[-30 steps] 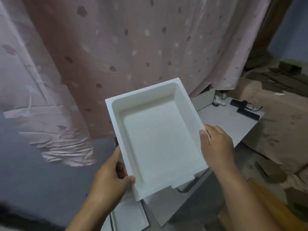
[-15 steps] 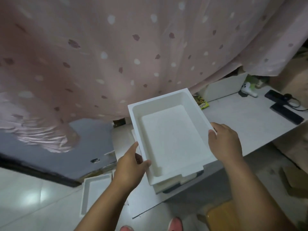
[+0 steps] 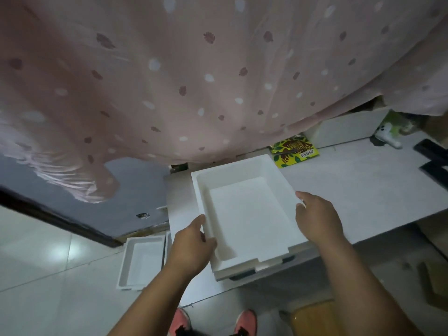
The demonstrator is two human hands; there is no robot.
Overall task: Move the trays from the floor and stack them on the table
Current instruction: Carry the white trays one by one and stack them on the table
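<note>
A white rectangular tray [image 3: 247,214] sits on top of a stack of trays [image 3: 244,271] at the near left corner of the white table [image 3: 351,190]. My left hand [image 3: 191,248] grips its left rim, with the thumb inside the wall. On the right rim my right hand [image 3: 317,219] holds on, the thumb hooked over the edge. Another white tray [image 3: 143,260] lies on the tiled floor left of the table, with the edge of a further one beside it.
A pink spotted curtain [image 3: 194,81] hangs over the table's back. On the table lie a yellow-green snack packet [image 3: 294,151], a white box [image 3: 349,129], a small white toy [image 3: 388,138] and black devices [image 3: 434,156]. An orange stool [image 3: 312,318] and my red shoes [image 3: 244,321] are below.
Both hands have brought the tray down from chest height onto the stack on the table. The view has tilted down, showing the floor and the tray there.
</note>
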